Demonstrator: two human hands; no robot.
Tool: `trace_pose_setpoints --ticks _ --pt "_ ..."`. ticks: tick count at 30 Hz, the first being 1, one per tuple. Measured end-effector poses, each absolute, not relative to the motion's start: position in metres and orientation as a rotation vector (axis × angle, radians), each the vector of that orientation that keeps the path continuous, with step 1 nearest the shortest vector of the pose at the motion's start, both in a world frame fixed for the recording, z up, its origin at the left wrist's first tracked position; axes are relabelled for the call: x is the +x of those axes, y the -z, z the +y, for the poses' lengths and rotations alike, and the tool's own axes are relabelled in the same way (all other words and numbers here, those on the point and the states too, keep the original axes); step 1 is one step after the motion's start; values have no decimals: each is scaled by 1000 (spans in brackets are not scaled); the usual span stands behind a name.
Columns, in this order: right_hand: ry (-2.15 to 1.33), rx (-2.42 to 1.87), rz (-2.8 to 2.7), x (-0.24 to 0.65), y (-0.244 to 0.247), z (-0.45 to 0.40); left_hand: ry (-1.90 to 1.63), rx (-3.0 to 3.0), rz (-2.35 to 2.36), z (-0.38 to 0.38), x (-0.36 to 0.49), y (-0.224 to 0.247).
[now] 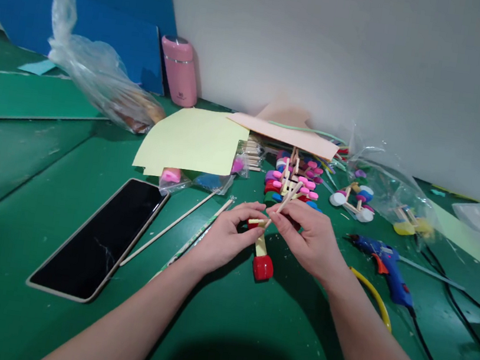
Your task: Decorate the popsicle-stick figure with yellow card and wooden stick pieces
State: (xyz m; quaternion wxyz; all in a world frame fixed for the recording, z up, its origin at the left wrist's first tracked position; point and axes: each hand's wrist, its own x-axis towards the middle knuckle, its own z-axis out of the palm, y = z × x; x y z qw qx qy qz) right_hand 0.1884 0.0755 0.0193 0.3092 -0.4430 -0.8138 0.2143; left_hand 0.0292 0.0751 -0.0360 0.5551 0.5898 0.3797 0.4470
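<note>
Both hands meet over the green table [218,332] near the middle of the view. My left hand [232,232] pinches a small craft piece of pale sticks, with a red part partly hidden behind the fingers. Between the fingertips of my right hand [308,231] are thin wooden sticks [288,197], slanting up and away. Below the fingers a pale strip [260,246] runs down to a glossy red block [263,268]. How the strip joins the held piece is hidden by the hands.
A black phone [100,238] and a long stick [168,228] lie left. Right is a blue glue gun [384,266] with its cable. Behind are colourful small assemblies [294,178], yellow paper [196,141], a pink bottle [180,73] and plastic bags [98,73].
</note>
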Motion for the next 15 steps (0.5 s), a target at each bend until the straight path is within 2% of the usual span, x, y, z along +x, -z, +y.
trace_pose_setpoints --ticks 10,15 --pt "-557 -1164 -2157 188 -19 76 -1060 1348 924 76 33 34" --pt "-552 -1148 -2134 187 -19 76 -1164 1307 1163 63 36 33"
